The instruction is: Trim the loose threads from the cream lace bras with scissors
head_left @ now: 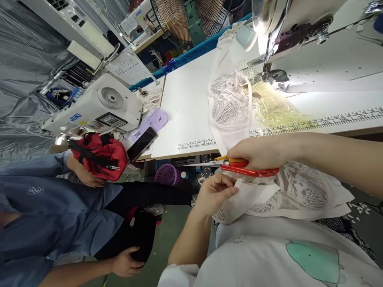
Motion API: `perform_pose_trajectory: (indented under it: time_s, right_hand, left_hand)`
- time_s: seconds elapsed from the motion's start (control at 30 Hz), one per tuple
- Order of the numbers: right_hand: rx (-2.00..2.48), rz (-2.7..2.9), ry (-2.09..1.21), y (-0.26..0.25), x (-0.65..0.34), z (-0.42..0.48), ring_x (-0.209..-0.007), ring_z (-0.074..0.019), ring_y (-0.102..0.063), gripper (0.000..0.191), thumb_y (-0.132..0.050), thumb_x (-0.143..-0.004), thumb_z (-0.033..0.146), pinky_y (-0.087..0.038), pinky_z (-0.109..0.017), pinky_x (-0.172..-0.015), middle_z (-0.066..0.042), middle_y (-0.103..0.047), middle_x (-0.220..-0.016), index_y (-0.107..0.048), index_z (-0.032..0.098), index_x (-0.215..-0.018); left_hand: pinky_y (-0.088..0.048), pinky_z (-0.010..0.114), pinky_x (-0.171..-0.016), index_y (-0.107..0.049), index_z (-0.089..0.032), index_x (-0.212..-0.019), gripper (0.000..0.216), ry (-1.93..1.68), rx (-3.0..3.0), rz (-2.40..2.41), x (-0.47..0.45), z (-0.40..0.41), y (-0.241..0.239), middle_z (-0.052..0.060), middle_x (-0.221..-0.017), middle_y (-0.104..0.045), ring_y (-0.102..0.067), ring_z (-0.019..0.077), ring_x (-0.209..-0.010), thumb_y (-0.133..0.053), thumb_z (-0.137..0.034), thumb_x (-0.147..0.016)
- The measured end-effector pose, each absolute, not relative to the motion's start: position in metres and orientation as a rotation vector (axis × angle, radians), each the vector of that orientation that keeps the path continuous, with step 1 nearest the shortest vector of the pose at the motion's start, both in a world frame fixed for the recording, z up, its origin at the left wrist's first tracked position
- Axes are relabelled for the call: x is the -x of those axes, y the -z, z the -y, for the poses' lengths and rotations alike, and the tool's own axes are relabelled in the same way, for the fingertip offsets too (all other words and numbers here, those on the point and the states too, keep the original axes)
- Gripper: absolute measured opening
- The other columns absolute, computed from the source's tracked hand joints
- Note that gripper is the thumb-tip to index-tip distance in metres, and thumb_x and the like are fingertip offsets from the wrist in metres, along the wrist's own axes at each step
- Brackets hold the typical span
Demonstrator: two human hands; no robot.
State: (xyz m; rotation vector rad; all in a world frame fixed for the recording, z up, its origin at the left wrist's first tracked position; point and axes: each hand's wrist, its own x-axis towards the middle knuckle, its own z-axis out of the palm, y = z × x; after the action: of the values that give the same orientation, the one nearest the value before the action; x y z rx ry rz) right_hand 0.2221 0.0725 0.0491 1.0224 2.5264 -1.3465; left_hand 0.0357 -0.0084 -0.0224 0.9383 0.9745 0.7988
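My right hand (254, 153) is closed around red-and-yellow-handled scissors (239, 166), blades pointing left just below the table edge. Below them, my left hand (214, 193) pinches the edge of a white lace garment piece (287, 193) lying in my lap. More white lace pieces (229, 101) are piled on the white sewing table (185, 103) and hang over its front edge. Beside them lies a crumpled clear yellowish plastic sheet (272, 105) under the sewing machine needle (266, 69).
A co-worker in a blue shirt (54, 207) sits at left holding a red bag (100, 155). A second sewing machine (98, 105), a phone (142, 143), a fan (188, 18) and a purple basket (169, 174) are nearby. A ruler strip (329, 119) runs along the table edge.
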Motion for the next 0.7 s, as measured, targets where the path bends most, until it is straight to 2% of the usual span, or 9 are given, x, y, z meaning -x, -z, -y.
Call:
perform_pose_trajectory:
  time_s: [0.23, 0.7]
  right_hand:
    - [-1.004, -2.556, 1.38, -0.0504, -0.2194, -0.0694, -0.049, -0.0099, -0.042, 0.015, -0.052, -0.074, 0.014, -0.03, -0.025, -0.046, 0.005, -0.046, -0.056, -0.043, 0.02, -0.064]
    - [-1.033, -2.529, 1.416, -0.0473, -0.218, -0.0681, -0.047, -0.0096, -0.046, 0.015, -0.054, -0.068, 0.01, -0.031, -0.023, -0.044, 0.005, -0.052, -0.057, -0.044, 0.02, -0.065]
  left_hand:
    - [-0.037, 0.022, -0.058, -0.055, -0.015, -0.058, 0.034, -0.819, -0.916, -1.011, -0.0358, 0.0077, 0.0279, -0.003, -0.061, -0.053, -0.045, 0.0075, -0.058, -0.083, -0.033, -0.056]
    - [-0.04, 0.022, -0.06, -0.056, -0.015, -0.06, 0.033, -0.849, -0.93, -1.059, -0.0392, 0.0094, 0.0268, -0.002, -0.062, -0.056, -0.049, 0.0084, -0.06, -0.083, -0.032, -0.056]
